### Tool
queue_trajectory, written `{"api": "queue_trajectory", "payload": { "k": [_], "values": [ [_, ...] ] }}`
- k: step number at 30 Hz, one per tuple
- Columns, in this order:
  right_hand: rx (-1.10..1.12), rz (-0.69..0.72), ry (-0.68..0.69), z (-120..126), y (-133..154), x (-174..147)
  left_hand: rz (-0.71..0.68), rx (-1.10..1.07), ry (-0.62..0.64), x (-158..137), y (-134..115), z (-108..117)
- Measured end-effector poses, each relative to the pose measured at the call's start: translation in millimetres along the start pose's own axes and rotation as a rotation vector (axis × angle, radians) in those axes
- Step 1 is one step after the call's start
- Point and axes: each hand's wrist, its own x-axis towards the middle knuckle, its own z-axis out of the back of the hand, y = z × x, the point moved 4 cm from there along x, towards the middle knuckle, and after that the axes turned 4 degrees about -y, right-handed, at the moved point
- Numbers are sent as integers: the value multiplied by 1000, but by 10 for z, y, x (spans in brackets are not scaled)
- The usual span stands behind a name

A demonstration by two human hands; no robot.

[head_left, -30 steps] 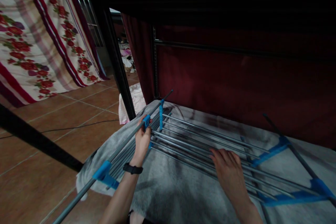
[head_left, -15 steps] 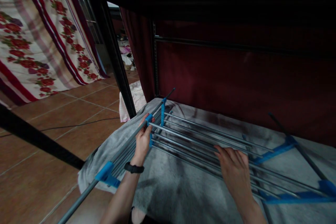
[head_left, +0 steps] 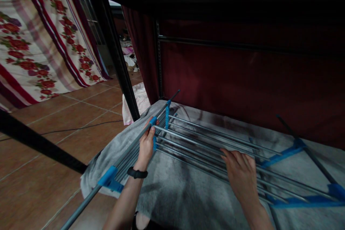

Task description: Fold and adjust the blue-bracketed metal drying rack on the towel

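Observation:
A folded clothes drying rack (head_left: 194, 143) of grey metal rods with blue plastic joints lies flat on a grey blanket (head_left: 175, 197). My left hand (head_left: 147, 143), with a black watch at the wrist, grips the rack's left side bar beside a blue joint. Over the middle rods my right hand (head_left: 241, 174) rests palm down, its fingers curled on them. The rack's right end with two blue brackets (head_left: 283, 152) reaches toward the frame's right edge.
A dark red fabric wall (head_left: 242, 86) stands right behind the rack, under a dark overhang. A black post (head_left: 118, 64) rises at the blanket's far left corner. Brown tile floor (head_left: 54, 125) with a thin cable lies left; a floral sheet (head_left: 35, 39) hangs beyond.
The rack and both hands have shifted slightly to the right and away. My grip on the side bar is unchanged; the right hand has slid a little right along the rods.

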Motion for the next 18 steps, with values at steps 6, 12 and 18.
{"api": "queue_trajectory", "payload": {
  "k": [6, 12, 18],
  "values": [
    [12, 3, -6, 21, 0, 24, -27, 34, 18, -11, 0, 30],
    [26, 3, 13, 23, -17, 24, -66, 108, 25, -12, -62, 35],
    [49, -7, 17, 28, -19, 28, -99, 109, 46, -2, -82, 21]
  ]
}}
